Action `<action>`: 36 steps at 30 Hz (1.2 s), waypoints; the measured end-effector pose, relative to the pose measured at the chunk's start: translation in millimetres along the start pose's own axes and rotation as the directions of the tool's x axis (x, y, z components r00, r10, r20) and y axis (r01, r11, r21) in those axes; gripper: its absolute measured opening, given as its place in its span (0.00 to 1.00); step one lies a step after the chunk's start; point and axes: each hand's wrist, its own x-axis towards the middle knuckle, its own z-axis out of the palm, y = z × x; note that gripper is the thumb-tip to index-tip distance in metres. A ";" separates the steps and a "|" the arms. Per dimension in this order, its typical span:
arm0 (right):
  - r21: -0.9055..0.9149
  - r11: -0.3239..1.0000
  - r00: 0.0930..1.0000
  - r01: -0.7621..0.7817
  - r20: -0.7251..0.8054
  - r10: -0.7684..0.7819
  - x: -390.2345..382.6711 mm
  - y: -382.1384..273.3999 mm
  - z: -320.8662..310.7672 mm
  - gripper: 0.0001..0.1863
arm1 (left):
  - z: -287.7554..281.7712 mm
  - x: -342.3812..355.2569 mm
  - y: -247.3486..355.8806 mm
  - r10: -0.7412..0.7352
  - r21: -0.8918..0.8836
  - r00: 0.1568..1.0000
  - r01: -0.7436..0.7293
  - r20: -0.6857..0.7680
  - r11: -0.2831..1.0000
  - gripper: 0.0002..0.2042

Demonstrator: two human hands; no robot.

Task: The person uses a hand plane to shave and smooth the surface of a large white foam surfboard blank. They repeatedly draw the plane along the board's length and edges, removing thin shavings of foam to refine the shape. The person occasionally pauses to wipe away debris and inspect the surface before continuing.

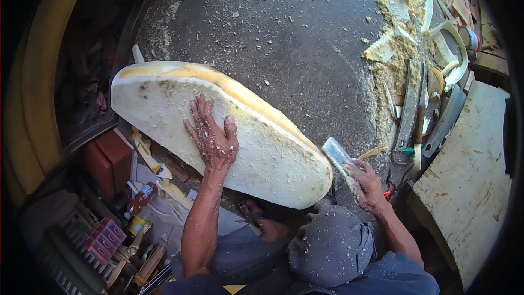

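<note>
A long foam cushion (262, 153), off-white on its flat face with a yellow edge, lies at a slant across the near side of the dark work surface. My left hand (213, 136) rests flat on its pale face, fingers spread and dusted with crumbs. At the cushion's right tip, my right hand (367, 186) is closed around a flat, grey rectangular block (337, 152). The block is very near the cushion's rounded end; whether they touch I cannot tell. Foam crumbs cling to both hands.
Foam shavings (393, 54) and curled strips heap along the right, beside several blades (409, 109). A worn board (464, 186) stands at the right. At lower left are a brown box (109, 158), a bottle (143, 198) and clutter. A dusty dark cap (330, 246) shows between my arms.
</note>
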 end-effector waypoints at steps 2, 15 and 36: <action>-0.077 0.988 0.972 -0.134 -0.206 0.116 -14.2 32.8 -1.9 0.28 | 2.7 6.5 -0.6 0.021 0.021 0.999 -0.021 -0.024 1.000 0.33; 0.207 0.919 0.854 -0.337 -0.344 0.391 11.0 32.9 25.0 0.22 | -65.7 -10.0 172.5 0.647 -0.659 0.738 -0.586 -0.193 0.471 0.16; -0.651 0.697 0.615 -0.301 -0.691 -0.381 117.2 -47.6 -71.1 0.35 | -3.1 -38.0 174.2 0.484 -0.395 0.874 -0.457 -0.034 0.797 0.32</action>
